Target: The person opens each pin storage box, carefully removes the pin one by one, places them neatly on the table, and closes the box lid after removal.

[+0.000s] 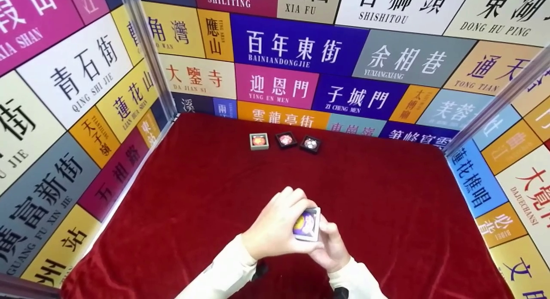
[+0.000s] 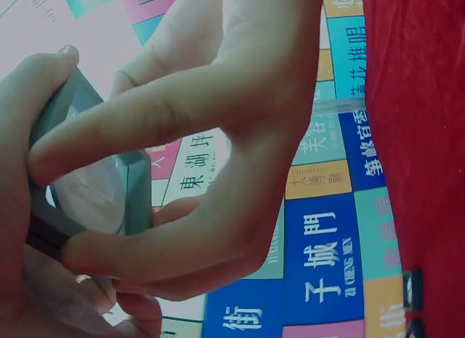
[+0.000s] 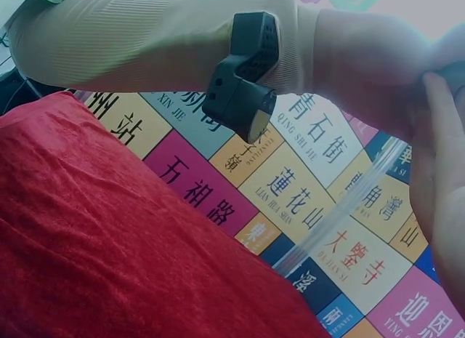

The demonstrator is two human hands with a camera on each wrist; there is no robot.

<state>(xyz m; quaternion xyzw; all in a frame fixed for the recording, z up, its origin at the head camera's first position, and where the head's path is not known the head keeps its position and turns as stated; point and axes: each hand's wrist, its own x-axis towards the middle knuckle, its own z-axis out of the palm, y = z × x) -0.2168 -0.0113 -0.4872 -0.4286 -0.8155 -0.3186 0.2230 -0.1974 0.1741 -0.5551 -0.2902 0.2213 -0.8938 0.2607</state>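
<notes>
Both hands hold a small square grey box (image 1: 307, 224) above the red cloth. A purple, yellow and white round design shows on its face in the head view. My left hand (image 1: 279, 224) grips it from the left, the fingers wrapping over its far edge. Around its lower right side, my right hand (image 1: 333, 246) holds it too, partly hidden behind the left. In the left wrist view the left hand (image 2: 211, 134) pinches the frame of the box (image 2: 138, 196) and spans its face. The right wrist view catches the right hand (image 3: 439, 156) only at its edge.
Toward the back of the red cloth (image 1: 206, 178) lie three small square boxes: a pale green one with an orange centre (image 1: 259, 141), a dark one with pink and red (image 1: 286, 139), and a black one with silvery pieces (image 1: 310, 144). Sign-covered walls (image 1: 300, 43) enclose the table.
</notes>
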